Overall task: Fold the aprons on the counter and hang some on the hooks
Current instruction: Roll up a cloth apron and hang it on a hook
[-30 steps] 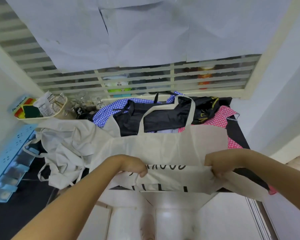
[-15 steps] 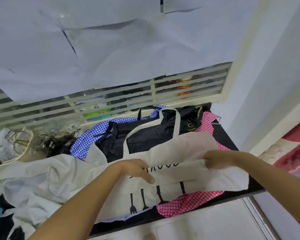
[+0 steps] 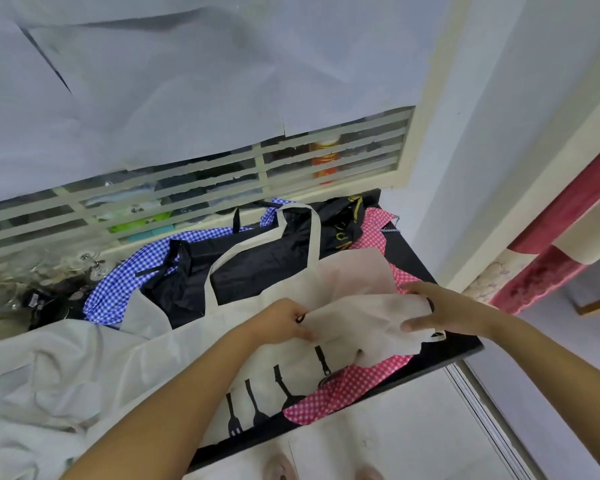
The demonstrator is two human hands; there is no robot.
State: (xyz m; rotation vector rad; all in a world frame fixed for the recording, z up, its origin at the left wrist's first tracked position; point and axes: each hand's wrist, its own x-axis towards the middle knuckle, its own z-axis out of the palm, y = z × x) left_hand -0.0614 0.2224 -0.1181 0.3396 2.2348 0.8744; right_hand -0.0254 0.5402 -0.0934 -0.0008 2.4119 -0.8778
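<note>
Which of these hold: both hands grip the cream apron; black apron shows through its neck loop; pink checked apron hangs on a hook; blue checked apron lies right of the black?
Left hand and right hand grip the cream apron: true.
Black apron shows through the neck loop: true.
Pink checked apron hangs on a hook: false; it lies on the counter.
Blue checked apron lies right of the black: false; left.

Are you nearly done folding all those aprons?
Not nearly. Done: no folded stack shows, and no hooks are in view. In hand: the left hand and right hand pinch the cream apron, one flap doubled over, on the counter. Left: the black apron, blue checked apron, pink checked apron and pale apron lie crumpled.
</note>
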